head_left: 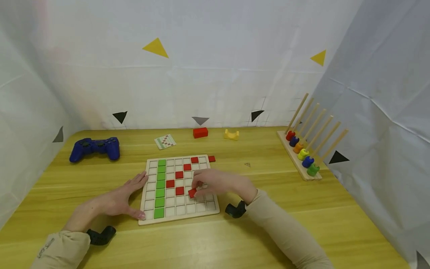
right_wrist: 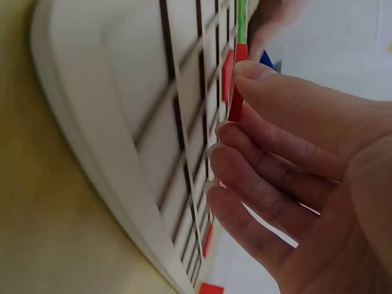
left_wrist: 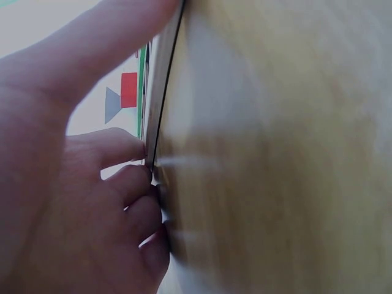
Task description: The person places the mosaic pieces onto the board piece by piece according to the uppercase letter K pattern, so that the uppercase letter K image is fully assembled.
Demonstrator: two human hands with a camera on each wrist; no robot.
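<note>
A wooden grid board (head_left: 181,210) lies on the table, with a column of green tiles (head_left: 160,192) toward its left side and several red tiles (head_left: 170,183) set in a bent diagonal. My right hand (head_left: 211,182) is over the right part of the board and pinches a red tile (head_left: 192,193), tilted above the cells. In the right wrist view the thumb presses on that tile (right_wrist: 237,107), while the other fingers curl loosely beneath. My left hand (head_left: 122,198) rests along the board's left edge, thumb at the near corner and fingers spread further up, touching the rim.
One loose red tile (head_left: 211,158) lies by the board's far right corner. Behind are a pattern card (head_left: 165,141), a red block (head_left: 200,132) and a yellow arch piece (head_left: 231,134). A blue game controller (head_left: 95,148) sits left; a peg stand (head_left: 306,175) with coloured pieces stands right.
</note>
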